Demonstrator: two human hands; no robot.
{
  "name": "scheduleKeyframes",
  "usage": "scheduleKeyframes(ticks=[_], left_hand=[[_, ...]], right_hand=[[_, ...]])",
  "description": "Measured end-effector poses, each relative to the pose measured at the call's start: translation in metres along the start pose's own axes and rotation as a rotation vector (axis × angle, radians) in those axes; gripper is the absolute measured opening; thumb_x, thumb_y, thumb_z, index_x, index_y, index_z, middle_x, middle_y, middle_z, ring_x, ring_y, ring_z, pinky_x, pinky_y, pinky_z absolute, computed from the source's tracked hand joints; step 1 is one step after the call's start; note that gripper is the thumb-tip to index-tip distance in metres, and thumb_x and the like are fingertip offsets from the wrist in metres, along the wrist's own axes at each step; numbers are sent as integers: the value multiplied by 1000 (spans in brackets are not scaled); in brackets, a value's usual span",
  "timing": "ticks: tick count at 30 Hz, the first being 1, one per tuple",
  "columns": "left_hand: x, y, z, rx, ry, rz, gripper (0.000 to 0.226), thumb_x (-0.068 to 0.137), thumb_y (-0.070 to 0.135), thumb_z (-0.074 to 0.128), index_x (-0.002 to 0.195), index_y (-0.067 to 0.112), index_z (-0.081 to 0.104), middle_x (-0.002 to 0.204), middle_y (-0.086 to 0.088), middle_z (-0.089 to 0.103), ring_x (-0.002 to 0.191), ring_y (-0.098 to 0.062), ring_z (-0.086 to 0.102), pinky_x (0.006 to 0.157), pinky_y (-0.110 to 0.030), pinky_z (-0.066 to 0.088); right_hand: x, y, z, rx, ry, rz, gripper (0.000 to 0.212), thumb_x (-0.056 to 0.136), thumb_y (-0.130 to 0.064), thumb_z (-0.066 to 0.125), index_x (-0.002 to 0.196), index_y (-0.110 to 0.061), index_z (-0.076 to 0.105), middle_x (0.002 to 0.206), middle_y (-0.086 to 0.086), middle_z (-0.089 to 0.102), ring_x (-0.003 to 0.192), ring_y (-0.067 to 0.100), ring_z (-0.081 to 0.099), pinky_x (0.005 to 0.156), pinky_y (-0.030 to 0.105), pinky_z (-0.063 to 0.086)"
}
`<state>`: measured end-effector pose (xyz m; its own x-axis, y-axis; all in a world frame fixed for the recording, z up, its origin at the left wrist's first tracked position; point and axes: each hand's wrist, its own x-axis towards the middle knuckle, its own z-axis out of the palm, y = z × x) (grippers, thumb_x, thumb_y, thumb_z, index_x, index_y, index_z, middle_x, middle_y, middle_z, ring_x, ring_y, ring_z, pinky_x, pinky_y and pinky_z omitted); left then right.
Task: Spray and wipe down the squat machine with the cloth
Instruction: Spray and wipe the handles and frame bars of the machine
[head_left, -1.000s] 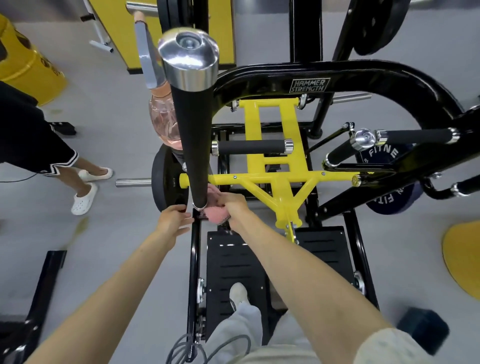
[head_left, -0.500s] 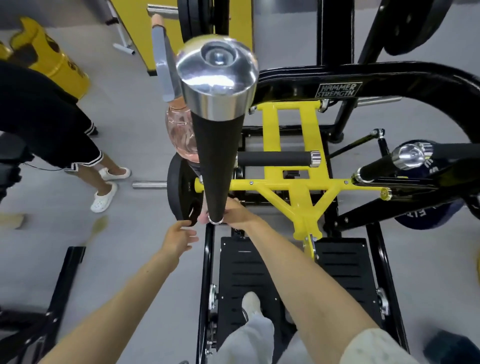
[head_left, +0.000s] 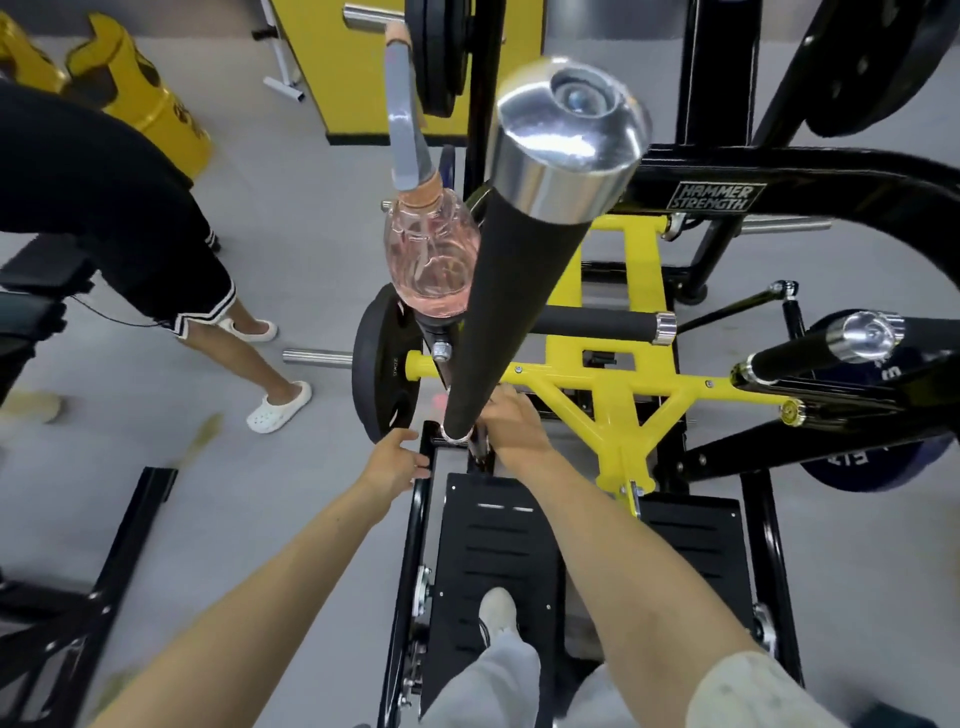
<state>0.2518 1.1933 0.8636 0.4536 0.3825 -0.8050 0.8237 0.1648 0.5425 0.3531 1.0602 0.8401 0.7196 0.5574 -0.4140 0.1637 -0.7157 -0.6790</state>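
The black and yellow squat machine (head_left: 613, 395) fills the middle of the head view. Its long black padded handle (head_left: 498, 291) with a chrome cap rises toward me. My right hand (head_left: 511, 421) is curled around the handle's base. It holds the pink cloth (head_left: 440, 400), which is hidden behind the handle except for a small pink edge. My left hand (head_left: 395, 460) is relaxed with its fingertips at the black frame rail, just left of the base. A pink spray bottle (head_left: 431, 260) with a grey trigger hangs on the machine beside the handle.
A person in black shorts and white clogs (head_left: 278, 405) stands on the grey floor at left. Yellow bins (head_left: 150, 104) stand at the back left. A black weight plate (head_left: 382, 364) sits left of the handle and a blue one (head_left: 857, 462) at right. My foot (head_left: 496, 608) rests on the black footplate (head_left: 493, 540).
My left hand let go of the handle's base and dropped slightly lower and left. My right hand slid the cloth behind the base, hiding most of it. The view shifted left and closer.
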Motion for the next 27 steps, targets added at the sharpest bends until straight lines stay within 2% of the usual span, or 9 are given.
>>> scheduleKeyframes(ticks=[2,6,8,11,13,16,20,24,27], left_hand=[[-4,-1,1,-17,-8,-5,43,97,-7,27,137,3,37,80,-12,55,67,-22,54,64,-29,38],[-11,-15,0,-32,-14,-46,43,97,-6,26,136,4,38,78,-11,53,65,-20,49,60,-26,36],[-12,-22,-2,-21,-6,-43,44,96,-5,25,135,6,40,81,-10,56,67,-19,53,61,-27,39],[-15,-30,-5,-30,8,-34,44,95,-4,24,133,7,42,86,-11,58,71,-19,56,62,-27,41],[-19,-31,-5,-50,19,-35,43,94,-4,22,129,7,44,85,-10,59,70,-18,58,61,-26,41],[-25,-24,-1,-85,31,-19,42,93,-3,21,123,9,48,86,-10,60,71,-18,59,59,-26,43],[-33,-8,6,-90,5,50,36,95,-4,30,119,12,51,87,-8,62,76,-18,60,63,-28,45],[-43,6,11,-110,-27,128,28,94,-2,41,116,12,52,84,-3,64,74,-15,63,72,-32,44],[-53,15,6,-121,-38,158,27,93,-2,44,115,10,55,87,-5,65,76,-17,63,71,-32,44]], right_hand=[[-1,0,2,83,114,139,15,97,-13,43,94,-22,55,98,1,48,93,14,40,76,25,28],[4,-13,21,529,41,381,25,99,-15,42,79,-10,57,90,10,56,86,21,50,75,26,36],[2,-15,25,691,35,404,22,99,-12,44,85,-9,61,90,9,59,77,19,53,65,21,41],[-5,-10,26,757,-18,395,30,98,2,38,107,2,66,78,4,59,59,11,49,48,18,41],[-6,-12,22,784,-29,431,30,97,3,40,113,3,65,80,5,62,61,12,52,53,21,41],[-14,-19,14,864,-22,494,24,97,-3,48,113,0,65,100,13,67,75,18,60,66,23,47],[-36,-19,6,1016,-30,502,29,92,11,44,112,0,62,81,8,61,65,15,55,48,16,43],[-51,-19,11,1248,13,563,41,88,19,35,120,2,56,91,11,62,75,20,60,55,26,50],[-66,-23,8,1427,33,590,32,91,14,32,100,0,59,88,13,62,76,22,62,60,30,51]])
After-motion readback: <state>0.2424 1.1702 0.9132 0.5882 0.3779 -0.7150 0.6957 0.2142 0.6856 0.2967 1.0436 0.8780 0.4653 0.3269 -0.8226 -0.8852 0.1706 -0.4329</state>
